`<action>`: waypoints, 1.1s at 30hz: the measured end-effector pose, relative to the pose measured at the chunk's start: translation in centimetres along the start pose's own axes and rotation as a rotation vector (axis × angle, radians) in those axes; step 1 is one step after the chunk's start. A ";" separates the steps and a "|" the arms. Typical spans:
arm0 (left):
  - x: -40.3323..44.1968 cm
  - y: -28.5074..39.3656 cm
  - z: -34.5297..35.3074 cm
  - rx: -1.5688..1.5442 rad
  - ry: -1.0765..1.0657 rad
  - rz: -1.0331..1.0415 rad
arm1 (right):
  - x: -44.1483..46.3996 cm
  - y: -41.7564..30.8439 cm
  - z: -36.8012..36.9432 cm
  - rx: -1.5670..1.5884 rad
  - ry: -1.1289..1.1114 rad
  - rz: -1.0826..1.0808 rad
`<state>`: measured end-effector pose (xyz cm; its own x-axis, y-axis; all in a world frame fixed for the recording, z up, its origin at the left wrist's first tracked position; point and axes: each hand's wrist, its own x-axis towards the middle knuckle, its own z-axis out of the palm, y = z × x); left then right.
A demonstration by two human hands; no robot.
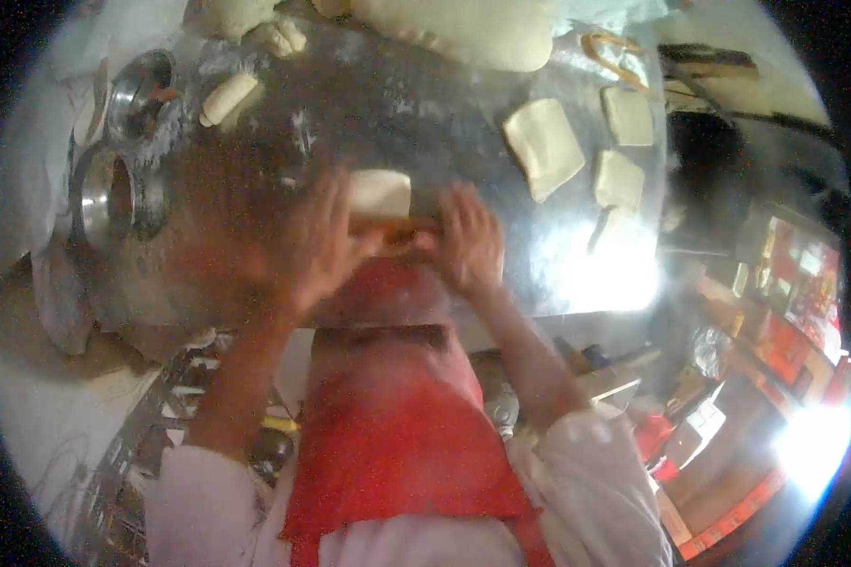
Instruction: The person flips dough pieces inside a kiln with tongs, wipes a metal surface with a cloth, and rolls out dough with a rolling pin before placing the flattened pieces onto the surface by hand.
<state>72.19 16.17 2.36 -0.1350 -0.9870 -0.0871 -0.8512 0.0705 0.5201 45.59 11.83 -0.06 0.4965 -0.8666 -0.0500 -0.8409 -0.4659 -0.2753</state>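
A thin brown rolling pin (pixel 397 225) lies crosswise near the table's front edge, its ends hidden beneath my hands. My left hand (pixel 326 241), blurred, is on the pin's left part, fingers pointing away from me and thumb towards the middle. On its right part rests my right hand (pixel 470 236), also with long fingers pointing forward. Both hands hold the pin. Just beyond it, between the hands, a small pale flat piece of dough (pixel 380 192) lies on the dark table (pixel 397 113). Whether the pin touches the dough is unclear.
Flat dough pieces (pixel 545 149) lie on the right, with a smaller roll (pixel 229 99) at the upper left. A large dough mass (pixel 463 33) sits at the back. Metal bowls (pixel 104 198) stand on the left. Shelves and boxes (pixel 775 369) are beyond the table's right side.
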 end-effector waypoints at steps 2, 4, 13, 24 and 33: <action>-4.2 1.4 0.1 0.080 -0.006 0.048 | -3.8 -1.9 -1.2 0.023 0.000 0.004; -3.4 0.7 1.1 0.047 0.048 0.031 | -3.2 -1.4 -0.9 0.107 0.002 0.009; 7.2 -2.0 0.2 0.169 0.215 0.121 | 7.4 1.9 -0.8 0.091 0.129 0.049; 0.8 -1.0 4.1 -0.160 0.204 -0.060 | -5.2 -0.4 -2.1 0.154 -0.007 -0.129; 2.7 -2.2 1.6 -0.659 0.104 -0.337 | -9.4 2.5 -2.6 0.181 0.046 -0.166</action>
<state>72.87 13.62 -0.39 0.1558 -0.9507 -0.2680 -0.3531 -0.3070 0.8838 38.28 18.35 2.26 0.6107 -0.7901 0.0526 -0.6946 -0.5664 -0.4435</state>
